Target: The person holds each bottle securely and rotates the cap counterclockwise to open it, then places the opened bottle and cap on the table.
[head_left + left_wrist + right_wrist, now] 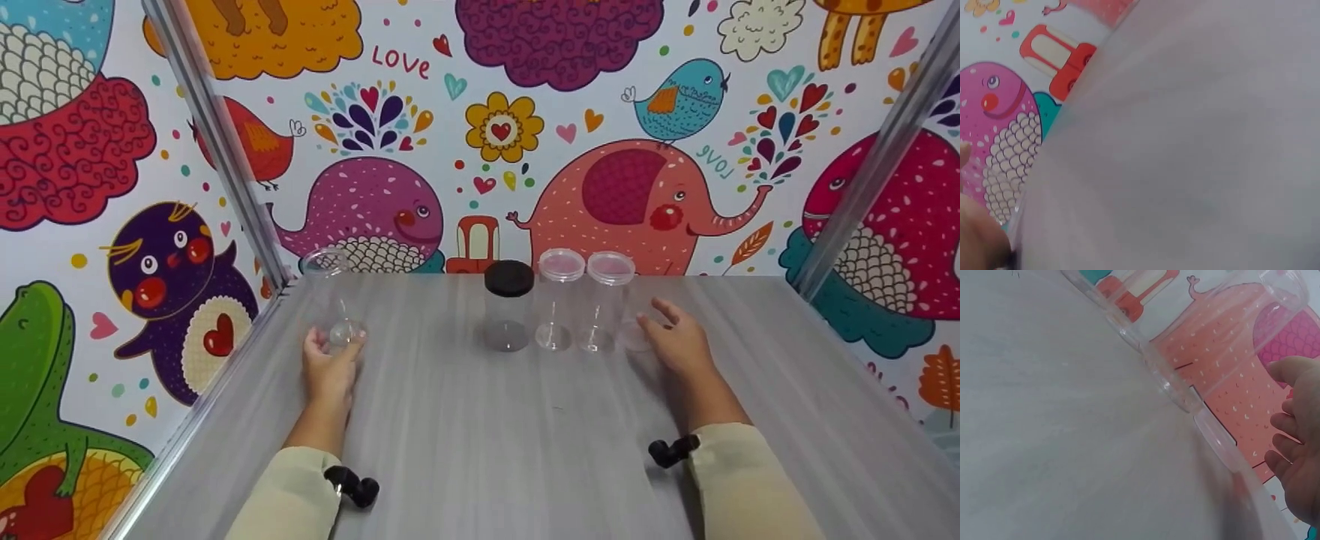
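Note:
At the left, a tall clear jar [327, 291] stands near the back wall. My left hand [330, 371] is at its base, with the thumb at the right side and the fingers at the left. Only part of that hand [979, 236] shows at the edge of the left wrist view. My right hand [681, 346] reaches beside a low clear disc [634, 336] at the right end of a row of jars. In the right wrist view the right hand [1300, 444] has its fingers spread apart around nothing.
Between the hands stand a clear jar with a black lid [508, 306] and two clear jars [561, 304] [609, 304], side by side. Behind the grey table [465, 450] rises a patterned wall [480, 195], with metal posts [225, 142] at its corners.

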{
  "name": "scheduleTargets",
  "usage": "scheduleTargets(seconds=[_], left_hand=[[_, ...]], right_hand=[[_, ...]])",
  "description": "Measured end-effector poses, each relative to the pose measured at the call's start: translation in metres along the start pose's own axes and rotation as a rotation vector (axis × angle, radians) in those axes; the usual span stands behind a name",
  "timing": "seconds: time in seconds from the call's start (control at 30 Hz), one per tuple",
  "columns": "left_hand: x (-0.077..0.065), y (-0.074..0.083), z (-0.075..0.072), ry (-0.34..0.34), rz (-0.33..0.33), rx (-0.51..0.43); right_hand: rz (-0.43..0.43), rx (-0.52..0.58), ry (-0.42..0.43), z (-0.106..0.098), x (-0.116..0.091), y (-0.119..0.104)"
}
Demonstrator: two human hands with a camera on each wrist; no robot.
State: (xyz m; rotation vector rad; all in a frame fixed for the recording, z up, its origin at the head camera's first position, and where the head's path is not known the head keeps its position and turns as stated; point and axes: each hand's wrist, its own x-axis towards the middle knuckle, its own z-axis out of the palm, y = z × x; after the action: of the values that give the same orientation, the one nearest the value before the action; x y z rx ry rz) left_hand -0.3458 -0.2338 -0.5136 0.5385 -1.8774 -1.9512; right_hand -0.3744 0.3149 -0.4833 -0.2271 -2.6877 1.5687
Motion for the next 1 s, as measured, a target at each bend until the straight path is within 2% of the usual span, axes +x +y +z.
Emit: scheduleTargets(seconds=[0.1,0.23,0.37,0.43,0.5,0.6,0.8,1.0], left_hand=[[-0.01,0.002,0.008,-0.048,-0.005,0.009],[-0.02,0.002,0.021,-0.15,-0.016,0.015],[-0.025,0.002,0.034,-0.283,-0.033,0.05],[-0.027,0.001,0.041,-0.362,-0.041,0.072],[-0.029,0.002,0.047,-0.439,-0.047,0.092],[-0.032,0.003,0.059,-0.522,-0.048,0.119],[-0.041,0.004,0.086,-0.636,-0.052,0.151],[-0.046,0.005,0.108,-0.693,-0.054,0.164]], right_hand=[[0.007,0.033,-0.003,0.0,-0.002,-0.005],[-0.002,0.056,-0.005,0.0,-0.003,-0.008],[-0.024,0.093,0.006,0.0,-0.004,-0.009],[-0.044,0.122,0.02,0.001,-0.005,-0.01],[-0.101,0.123,0.048,0.002,-0.006,-0.011],[-0.168,0.117,0.084,0.003,-0.008,-0.014],[-0.241,0.11,0.129,0.002,-0.017,-0.028],[-0.285,0.116,0.148,0.006,-0.023,-0.043]])
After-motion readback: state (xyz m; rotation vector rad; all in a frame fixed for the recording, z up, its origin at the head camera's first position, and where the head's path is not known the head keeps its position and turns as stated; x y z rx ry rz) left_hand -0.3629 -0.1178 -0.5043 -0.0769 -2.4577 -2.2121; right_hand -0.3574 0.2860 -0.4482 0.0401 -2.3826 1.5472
